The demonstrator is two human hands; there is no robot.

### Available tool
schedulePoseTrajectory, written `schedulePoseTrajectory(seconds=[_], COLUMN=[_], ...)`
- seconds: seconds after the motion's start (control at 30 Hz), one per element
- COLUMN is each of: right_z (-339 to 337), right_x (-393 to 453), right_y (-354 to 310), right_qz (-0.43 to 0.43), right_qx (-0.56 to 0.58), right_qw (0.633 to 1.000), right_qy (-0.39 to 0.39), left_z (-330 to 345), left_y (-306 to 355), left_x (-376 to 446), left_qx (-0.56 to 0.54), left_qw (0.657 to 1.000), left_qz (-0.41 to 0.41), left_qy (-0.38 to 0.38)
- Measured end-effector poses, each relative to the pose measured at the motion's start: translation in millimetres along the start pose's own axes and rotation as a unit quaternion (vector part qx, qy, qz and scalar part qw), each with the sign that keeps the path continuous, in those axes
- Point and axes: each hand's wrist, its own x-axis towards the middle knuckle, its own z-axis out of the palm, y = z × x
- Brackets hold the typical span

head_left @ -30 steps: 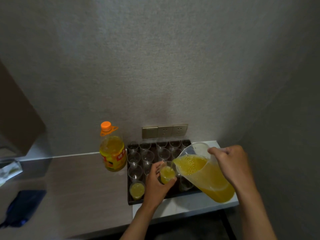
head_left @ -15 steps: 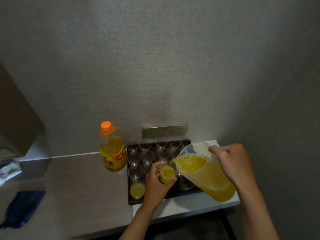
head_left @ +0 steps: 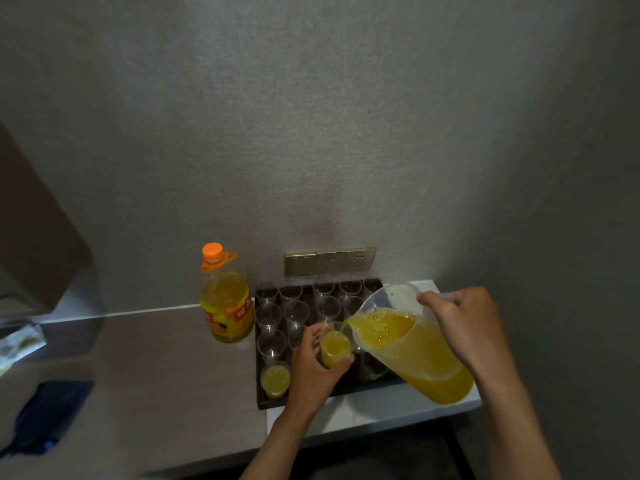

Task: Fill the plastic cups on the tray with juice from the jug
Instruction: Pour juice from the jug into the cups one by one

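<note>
A dark tray (head_left: pixel 259 398) on the counter holds several clear plastic cups (head_left: pixel 294 311). One filled cup (head_left: pixel 275 380) stands at the tray's front left. My left hand (head_left: pixel 311 372) grips another cup (head_left: pixel 335 348), lifted above the tray and mostly full of orange juice. My right hand (head_left: pixel 464 327) holds the clear plastic jug (head_left: pixel 412 344) by its handle. The jug is tilted left, its spout over the held cup, and a thin stream of juice runs into it.
A juice bottle (head_left: pixel 227 306) with an orange cap stands just left of the tray. Wall sockets (head_left: pixel 330 261) sit behind the tray. A dark blue cloth (head_left: pixel 45 414) lies at the far left. The counter's front edge runs under my forearms.
The juice level in the held cup has risen. Both hands and the tilted jug have stayed almost in place.
</note>
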Motion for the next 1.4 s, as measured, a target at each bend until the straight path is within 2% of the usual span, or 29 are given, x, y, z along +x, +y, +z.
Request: schedulePoseTrajectory(seconds=[1.4], right_z=[-6], right_x=[-8], right_y=[18], right_qz=[0.013], right_qx=[0.016], right_qw=[1.0], right_qy=[0.011], left_z=[21], left_y=[18], left_x=[-14], left_qx=[-0.021], left_qw=[1.0], left_qz=[0.022], left_qy=[-0.005])
